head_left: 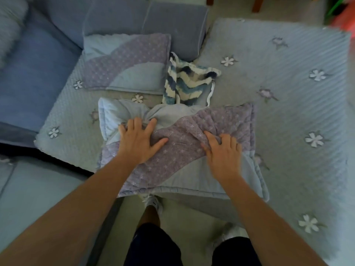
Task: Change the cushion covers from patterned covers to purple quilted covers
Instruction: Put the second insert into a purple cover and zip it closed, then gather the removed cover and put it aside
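**A:** What are the fingers doing?

**B:** The fingers (135, 124) of the left hand (139, 143) are spread apart and pressed flat on the purple and pale blue quilted square cushion (182, 175). The cloth is bunched in creases at their tips. The fingers (210, 138) of the right hand (222, 150) are curled and clamped on a raised fold of the same cushion's purple panel.

**A:** Where does that cushion lie?

**B:** It lies flat under both hands on the pale grey-blue quilted seat cover with white stitched flowers (288, 96), and its near edge hangs over the seat's front.

**A:** What is around it?

**B:** Just beyond its far edge lies a crumpled blue and white zigzag-patterned cover (189, 81), touching it or nearly so. Beyond the cushion to the left lies a second purple quilted cushion (126, 62), flat and a little apart. Further back from that stands a grey-blue piped sofa block (146, 20). Well to the cushion's left is the blue sofa seat (32, 83). Below its near edge a white shoe (153, 202) shows on the floor.
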Available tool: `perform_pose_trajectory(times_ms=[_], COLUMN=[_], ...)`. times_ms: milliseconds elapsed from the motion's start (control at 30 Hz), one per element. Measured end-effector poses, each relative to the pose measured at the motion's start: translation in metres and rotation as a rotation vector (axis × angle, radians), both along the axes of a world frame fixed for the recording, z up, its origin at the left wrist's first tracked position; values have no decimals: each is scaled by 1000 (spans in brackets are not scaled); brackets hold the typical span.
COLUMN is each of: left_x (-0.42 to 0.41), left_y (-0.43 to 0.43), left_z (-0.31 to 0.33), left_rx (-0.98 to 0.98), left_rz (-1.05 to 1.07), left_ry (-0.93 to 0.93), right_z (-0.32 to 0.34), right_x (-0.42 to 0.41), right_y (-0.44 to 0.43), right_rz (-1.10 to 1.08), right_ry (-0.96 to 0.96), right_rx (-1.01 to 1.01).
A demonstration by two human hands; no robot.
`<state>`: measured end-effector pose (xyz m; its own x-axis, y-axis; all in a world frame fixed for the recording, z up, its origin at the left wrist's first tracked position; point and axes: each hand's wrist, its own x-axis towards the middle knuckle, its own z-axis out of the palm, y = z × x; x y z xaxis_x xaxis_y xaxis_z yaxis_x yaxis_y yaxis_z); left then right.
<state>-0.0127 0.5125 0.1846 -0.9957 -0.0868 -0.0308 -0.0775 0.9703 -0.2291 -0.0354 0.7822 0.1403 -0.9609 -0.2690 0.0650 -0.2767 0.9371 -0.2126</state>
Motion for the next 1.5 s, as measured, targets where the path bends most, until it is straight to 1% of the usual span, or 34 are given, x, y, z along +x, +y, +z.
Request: perform_pose_trajectory(times_ms=[167,300,400,467,567,633,667,767,833,967,1033,1067,1100,1133,1167,1233,1267,1300,1367,1433,1500], left_x=[-13,-57,-102,-128,-146,-149,-150,-145,-145,-187,-206,-209,-206,-198,-187,-166,-158,-153,-153,-158,-169], left_y=[-123,-244,-343,-393,-427,-431,-431,-426,-421,-426,-429,-425,-418,-407,-394,-360,-342,-322,-277,-229,-189], left_z=[-11,-10,-9,-16,-49,-83,-102,-161,-189,-210,-210,-206,-201,-196,-190,-181,-182,-181,-181,-181,-187], left_rx=[50,39,10,26,141,215,241,369,431,465,429,416,406,394,384,407,433,451,496,593,707], left_rz=[95,98,69,69,134,197,231,387,436,500,500,517,546,573,571,481,412,339,174,21,-94], left_ry=[51,118,193,182,69,-30,-104,-400,-512,-665,-768,-777,-739,-646,-516,-262,-189,-158,-131,-81,-39], right_z=[7,4,-3,-12,-42,-70,-83,-120,-141,-156,-149,-144,-139,-136,-134,-133,-136,-139,-146,-150,-156], right_x=[-42,-95,-139,-165,-186,-192,-194,-193,-198,-239,-251,-251,-247,-240,-232,-217,-212,-207,-200,-199,-202], right_y=[-119,-236,-326,-373,-416,-428,-430,-428,-427,-441,-443,-440,-433,-421,-408,-373,-352,-330,-283,-240,-205], right_rz=[98,133,154,143,89,131,159,184,198,258,256,249,241,246,276,350,354,318,170,9,-154], right_ry=[50,97,158,101,-161,-255,-297,-497,-617,-790,-887,-906,-893,-835,-735,-528,-474,-444,-399,-358,-364], right_rx=[-18,-83,-92,-52,35,121,169,274,332,404,356,305,238,177,140,158,176,183,157,126,46])
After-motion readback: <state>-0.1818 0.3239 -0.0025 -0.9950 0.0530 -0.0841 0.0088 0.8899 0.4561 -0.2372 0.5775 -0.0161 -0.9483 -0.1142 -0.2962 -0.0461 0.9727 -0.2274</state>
